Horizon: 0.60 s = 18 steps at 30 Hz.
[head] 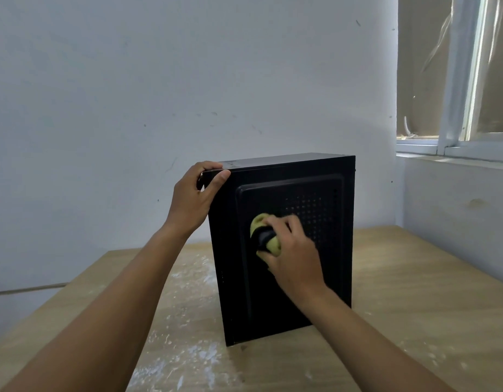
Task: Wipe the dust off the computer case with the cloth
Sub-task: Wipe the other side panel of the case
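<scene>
The left hand (196,193) gripped the top left corner of the computer case (244,292), which stood upright on the wooden table (414,292), its long axis vertical. The right hand (295,250) clutched a bunched yellow-and-grey cloth (265,236) against the facing side panel, left of centre. The vent holes (315,210) lay just up and right of it, likely the next stretch to wipe. White dust flecked the tabletop. A pale wall (159,80) stood behind, with a window (456,80) at the right.

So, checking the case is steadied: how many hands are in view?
2. The left hand grips the computer case at its top corner; the right hand holds the cloth against the facing panel, beside the vent holes.
</scene>
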Each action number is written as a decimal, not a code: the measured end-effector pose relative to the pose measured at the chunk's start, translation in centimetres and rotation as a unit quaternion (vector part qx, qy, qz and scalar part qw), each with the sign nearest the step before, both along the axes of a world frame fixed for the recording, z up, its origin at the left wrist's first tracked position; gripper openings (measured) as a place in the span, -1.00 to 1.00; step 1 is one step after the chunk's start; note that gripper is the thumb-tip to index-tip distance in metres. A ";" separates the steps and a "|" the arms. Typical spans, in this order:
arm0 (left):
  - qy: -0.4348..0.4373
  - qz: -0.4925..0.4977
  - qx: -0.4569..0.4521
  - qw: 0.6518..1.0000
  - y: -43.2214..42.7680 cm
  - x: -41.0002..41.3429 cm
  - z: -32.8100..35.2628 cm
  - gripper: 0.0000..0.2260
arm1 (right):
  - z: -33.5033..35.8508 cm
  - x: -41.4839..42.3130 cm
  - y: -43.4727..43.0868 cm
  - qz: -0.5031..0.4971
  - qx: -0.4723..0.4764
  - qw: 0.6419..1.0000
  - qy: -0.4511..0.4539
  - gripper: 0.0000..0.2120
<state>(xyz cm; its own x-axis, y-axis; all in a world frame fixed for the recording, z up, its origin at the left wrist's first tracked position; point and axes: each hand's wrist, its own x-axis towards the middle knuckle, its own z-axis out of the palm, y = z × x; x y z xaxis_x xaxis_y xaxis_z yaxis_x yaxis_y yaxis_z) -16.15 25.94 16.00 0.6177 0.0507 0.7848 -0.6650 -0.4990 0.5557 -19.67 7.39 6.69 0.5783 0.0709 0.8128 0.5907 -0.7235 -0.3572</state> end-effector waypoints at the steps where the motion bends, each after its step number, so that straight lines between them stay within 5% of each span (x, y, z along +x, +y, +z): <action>1: -0.001 0.002 0.000 1.000 0.0 -0.1 0.1 -0.83 | -1.2 0.0 0.2 0.000 -0.025 1.000 -0.006 -0.43; 8: -0.003 0.006 0.003 1.000 -0.1 -0.3 0.1 -0.83 | -8.5 -0.6 -1.5 0.003 -0.149 0.987 0.053 -0.29; 18: 0.006 -0.035 -0.054 0.998 0.1 0.7 0.2 -0.78 | -1.2 0.4 -6.0 -0.063 0.124 0.990 0.035 -0.56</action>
<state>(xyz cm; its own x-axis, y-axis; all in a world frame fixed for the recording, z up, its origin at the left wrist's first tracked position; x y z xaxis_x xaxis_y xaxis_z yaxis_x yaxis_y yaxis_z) -15.44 26.08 16.18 0.6313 0.0904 0.7703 -0.6898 -0.3885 0.6109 -19.26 1.42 5.45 0.6255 -0.2017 0.7537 0.4686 -0.6753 -0.5696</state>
